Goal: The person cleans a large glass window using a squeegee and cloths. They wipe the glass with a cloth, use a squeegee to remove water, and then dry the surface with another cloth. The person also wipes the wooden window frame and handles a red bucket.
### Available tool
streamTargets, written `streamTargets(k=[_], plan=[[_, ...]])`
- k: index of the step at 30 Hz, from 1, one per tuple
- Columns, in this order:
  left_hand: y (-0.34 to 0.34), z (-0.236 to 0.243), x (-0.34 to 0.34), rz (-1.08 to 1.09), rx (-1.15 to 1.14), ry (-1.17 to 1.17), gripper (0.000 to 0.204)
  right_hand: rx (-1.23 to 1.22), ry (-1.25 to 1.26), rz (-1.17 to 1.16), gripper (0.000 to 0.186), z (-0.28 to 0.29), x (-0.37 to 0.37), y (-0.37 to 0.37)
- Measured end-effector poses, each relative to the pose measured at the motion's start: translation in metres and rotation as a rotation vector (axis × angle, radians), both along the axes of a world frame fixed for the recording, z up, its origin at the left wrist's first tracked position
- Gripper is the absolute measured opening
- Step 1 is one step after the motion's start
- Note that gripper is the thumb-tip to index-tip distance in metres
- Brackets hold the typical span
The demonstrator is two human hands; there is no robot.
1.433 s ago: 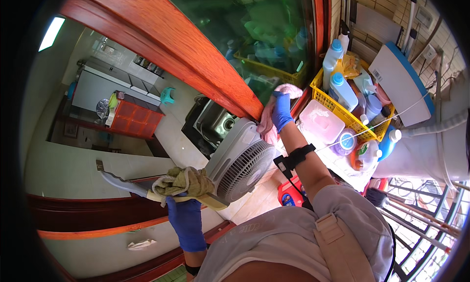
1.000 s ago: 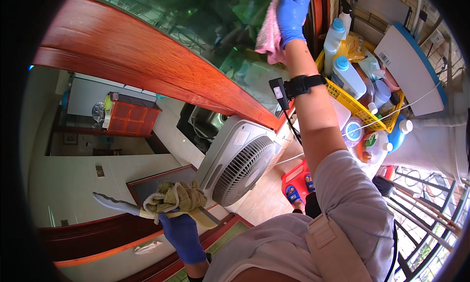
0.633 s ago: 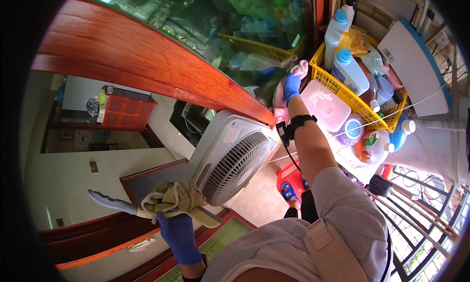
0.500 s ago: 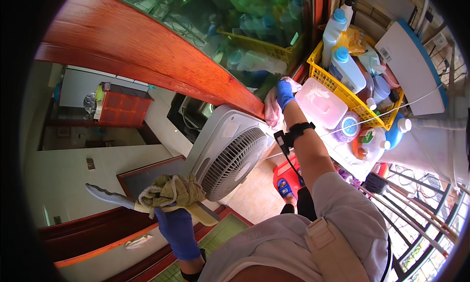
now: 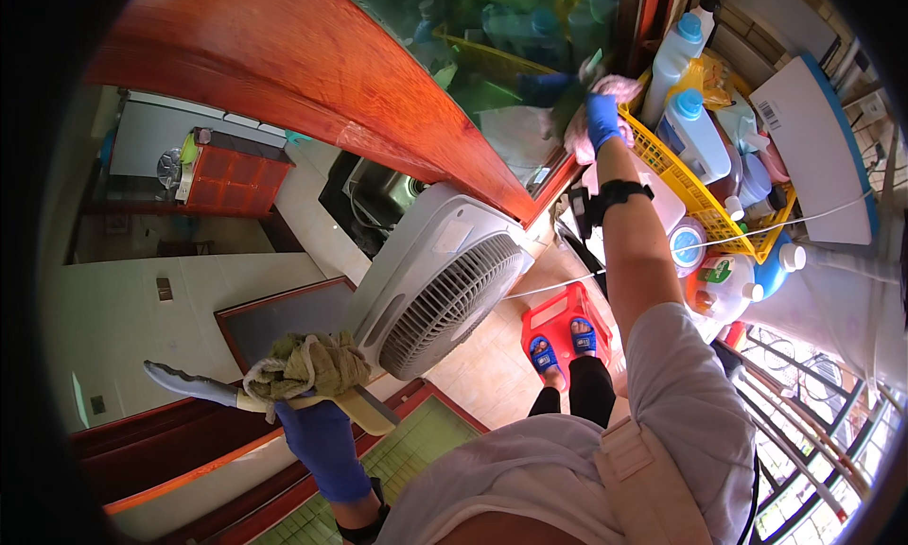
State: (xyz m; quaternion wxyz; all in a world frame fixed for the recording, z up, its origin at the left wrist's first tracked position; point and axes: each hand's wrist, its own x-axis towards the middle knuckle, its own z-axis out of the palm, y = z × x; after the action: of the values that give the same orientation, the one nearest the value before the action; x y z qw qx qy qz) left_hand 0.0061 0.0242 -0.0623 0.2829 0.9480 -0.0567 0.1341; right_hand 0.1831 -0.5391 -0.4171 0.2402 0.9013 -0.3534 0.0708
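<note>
At the lower left, my gloved left hand [image 5: 322,446] grips a tool [image 5: 369,413] with a grey handle and pale yellow bar; an olive cloth [image 5: 310,363] is bunched on top of it. My right hand [image 5: 602,120], also gloved blue, holds a pink cloth [image 5: 619,87] at the lower right part of a dark green glass pane [image 5: 501,34] in a reddish wooden frame [image 5: 312,82]. Just right of that hand sits a yellow basket [image 5: 689,195] packed with bottles [image 5: 693,134]. A grey-white box fan [image 5: 440,290] stands below the frame, between my hands.
My feet, in blue sandals [image 5: 544,354], are on a red stool [image 5: 558,304]. A white cord [image 5: 549,288] crosses beside it. At the right are a white board [image 5: 813,148], loose jugs [image 5: 724,285] and metal bars [image 5: 813,450]. A sink [image 5: 378,195] and cabinet [image 5: 236,181] show at the left.
My right hand went high on the pane, came down to the lower corner, and has now moved up and right with the pink cloth. My left hand has drifted left in view.
</note>
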Motion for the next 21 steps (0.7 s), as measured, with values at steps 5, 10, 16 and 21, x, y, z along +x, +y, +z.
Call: streamTargets(k=[5, 10, 16, 21], plan=[[-0.008, 0.007, 0.004, -0.295, -1.282, 0.427, 0.049, 1.399, -0.763, -0.166, 0.022, 0.006, -0.059, 0.092], [-0.017, 0.023, -0.006, -0.460, -1.514, 0.542, 0.052, 2.009, -1.367, -0.141, 0.006, 0.132, -0.123, 0.121], [-0.032, 0.030, 0.000, -0.384, -1.591, 0.513, 0.047, 2.198, -1.449, 0.257, 0.046, 0.301, -0.177, 0.159], [-0.046, 0.032, 0.017, -0.561, -1.666, 0.491, 0.040, 2.310, -1.271, 0.571, 0.053, 0.432, -0.211, 0.213]])
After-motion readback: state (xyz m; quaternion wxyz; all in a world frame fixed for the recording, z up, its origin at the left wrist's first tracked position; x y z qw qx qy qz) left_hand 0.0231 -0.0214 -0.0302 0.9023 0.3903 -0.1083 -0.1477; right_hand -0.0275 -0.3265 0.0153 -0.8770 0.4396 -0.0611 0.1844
